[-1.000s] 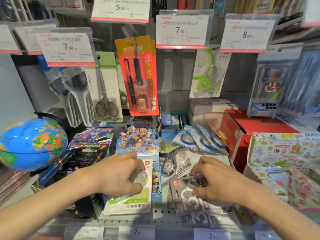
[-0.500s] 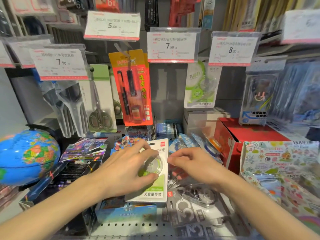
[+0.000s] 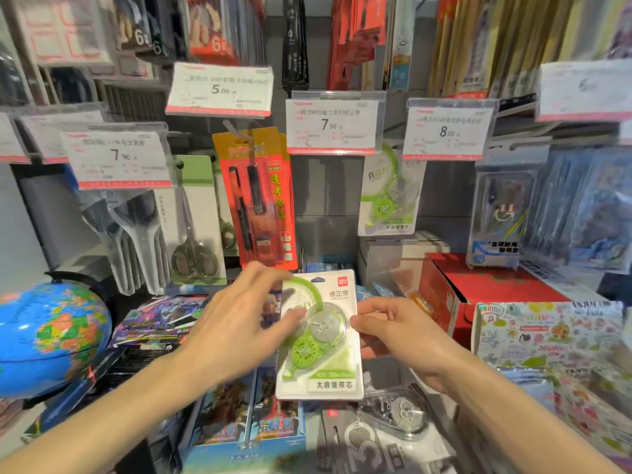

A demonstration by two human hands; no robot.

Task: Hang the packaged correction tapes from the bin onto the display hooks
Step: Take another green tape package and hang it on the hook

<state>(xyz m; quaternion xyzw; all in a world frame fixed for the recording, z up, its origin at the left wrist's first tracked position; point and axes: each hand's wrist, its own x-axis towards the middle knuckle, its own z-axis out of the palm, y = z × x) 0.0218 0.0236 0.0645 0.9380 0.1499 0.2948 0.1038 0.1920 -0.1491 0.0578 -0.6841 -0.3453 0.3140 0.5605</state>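
Observation:
A green-and-white correction tape package (image 3: 321,336) stands upright in the air above the bin, held between both hands. My left hand (image 3: 236,323) grips its left edge, thumb on the clear blister. My right hand (image 3: 400,336) pinches its right edge. A matching green correction tape package (image 3: 390,196) hangs on a display hook at the back, between the 7.90 price tag (image 3: 333,126) and the 8.00 price tag (image 3: 448,131). Grey correction tape packages (image 3: 386,429) lie in the bin below my hands.
An orange pen pack (image 3: 260,200) and scissors (image 3: 195,227) hang left of centre. A globe (image 3: 48,336) sits at the left, a red box (image 3: 478,289) and sticker packs (image 3: 554,336) at the right. Card boxes (image 3: 239,422) stand below my left hand.
My left hand lifted the green package out of the bin and stood it upright. My right hand let go of the grey package and took the green one's right edge. The view tilted up.

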